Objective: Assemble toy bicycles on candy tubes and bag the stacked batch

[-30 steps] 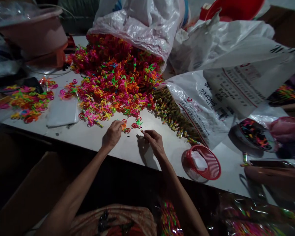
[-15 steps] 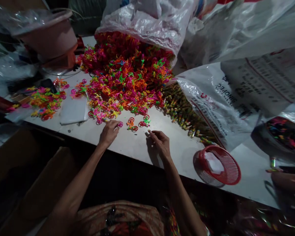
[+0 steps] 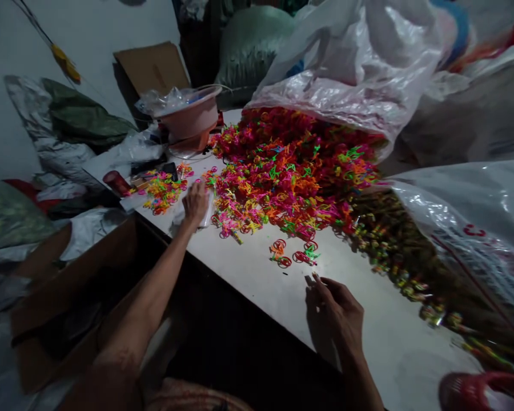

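Since the earlier frame, our left hand (image 3: 196, 201) has moved from the near edge of the toy pile (image 3: 274, 185) to over the plastic stack (image 3: 207, 213) left of it, fingers bent, grip unclear. We see our right hand (image 3: 341, 311) well apart, on the pile's near side, thumb and fingers close, can't tell if pinching; orange toy (image 3: 278, 249) and green toy (image 3: 312, 251) lie just off the pile's near edge.
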A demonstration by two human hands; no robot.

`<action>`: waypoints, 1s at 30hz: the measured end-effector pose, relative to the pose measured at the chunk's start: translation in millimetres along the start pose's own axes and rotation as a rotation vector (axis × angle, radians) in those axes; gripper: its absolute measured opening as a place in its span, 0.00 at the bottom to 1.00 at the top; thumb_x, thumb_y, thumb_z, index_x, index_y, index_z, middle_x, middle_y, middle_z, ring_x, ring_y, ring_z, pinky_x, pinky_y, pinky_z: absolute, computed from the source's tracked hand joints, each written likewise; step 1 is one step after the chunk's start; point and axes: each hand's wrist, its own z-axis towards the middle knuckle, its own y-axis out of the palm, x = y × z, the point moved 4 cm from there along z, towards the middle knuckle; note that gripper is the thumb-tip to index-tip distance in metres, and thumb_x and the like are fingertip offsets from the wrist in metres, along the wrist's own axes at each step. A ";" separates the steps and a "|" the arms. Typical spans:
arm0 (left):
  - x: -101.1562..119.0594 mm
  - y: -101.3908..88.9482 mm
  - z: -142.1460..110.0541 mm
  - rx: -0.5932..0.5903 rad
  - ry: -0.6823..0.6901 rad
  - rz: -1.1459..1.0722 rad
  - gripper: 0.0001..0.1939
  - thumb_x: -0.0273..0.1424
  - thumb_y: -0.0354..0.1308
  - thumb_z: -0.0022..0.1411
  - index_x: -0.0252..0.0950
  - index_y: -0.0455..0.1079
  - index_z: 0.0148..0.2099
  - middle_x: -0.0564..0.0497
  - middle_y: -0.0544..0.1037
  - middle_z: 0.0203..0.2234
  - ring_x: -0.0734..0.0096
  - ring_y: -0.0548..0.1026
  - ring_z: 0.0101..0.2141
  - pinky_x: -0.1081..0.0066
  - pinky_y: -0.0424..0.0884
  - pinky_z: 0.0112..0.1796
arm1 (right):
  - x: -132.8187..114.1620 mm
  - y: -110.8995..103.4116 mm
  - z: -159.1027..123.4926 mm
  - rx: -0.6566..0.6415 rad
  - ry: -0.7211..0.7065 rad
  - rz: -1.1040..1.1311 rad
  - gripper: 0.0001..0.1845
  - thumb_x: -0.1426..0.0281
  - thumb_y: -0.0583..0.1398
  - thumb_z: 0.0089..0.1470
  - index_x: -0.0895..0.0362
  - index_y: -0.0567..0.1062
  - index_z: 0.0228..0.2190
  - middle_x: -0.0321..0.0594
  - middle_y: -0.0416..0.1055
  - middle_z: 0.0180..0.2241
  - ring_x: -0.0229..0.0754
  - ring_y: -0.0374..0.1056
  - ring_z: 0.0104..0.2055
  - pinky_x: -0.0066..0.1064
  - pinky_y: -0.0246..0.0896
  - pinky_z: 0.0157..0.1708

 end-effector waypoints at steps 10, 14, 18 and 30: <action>95.5 46.2 -97.3 -0.507 0.738 -0.166 0.25 0.22 0.52 0.60 0.40 0.65 0.59 0.44 0.68 0.58 0.56 0.64 0.59 0.51 0.54 0.60 | -0.8 2.9 -3.5 0.035 -0.005 0.052 0.26 0.49 0.68 0.37 0.58 0.76 0.30 0.36 0.70 0.21 0.37 0.62 0.22 0.30 0.57 0.23; 136.3 71.5 -147.0 -0.620 0.862 -0.169 0.23 0.17 0.47 0.60 0.39 0.67 0.55 0.44 0.69 0.58 0.56 0.63 0.59 0.48 0.57 0.56 | 4.2 3.1 -2.8 0.036 -0.012 0.059 0.25 0.50 0.67 0.39 0.59 0.76 0.30 0.34 0.68 0.20 0.35 0.61 0.22 0.29 0.56 0.22; 149.5 78.1 -142.8 -0.613 0.721 -0.269 0.11 0.18 0.50 0.59 0.35 0.71 0.38 0.42 0.77 0.41 0.58 0.71 0.48 0.57 0.65 0.49 | 4.8 1.6 -3.1 0.049 -0.010 0.089 0.24 0.51 0.67 0.38 0.59 0.76 0.30 0.35 0.69 0.20 0.35 0.61 0.23 0.28 0.55 0.23; 130.8 48.3 -208.5 -0.978 -0.803 -1.432 0.19 0.36 0.72 0.38 0.31 0.71 0.30 0.51 0.77 0.21 0.75 0.73 0.21 0.75 0.69 0.24 | -6.0 26.7 -20.7 -0.274 0.180 0.390 0.15 0.59 0.69 0.38 0.58 0.77 0.24 0.33 0.70 0.20 0.31 0.61 0.18 0.26 0.53 0.20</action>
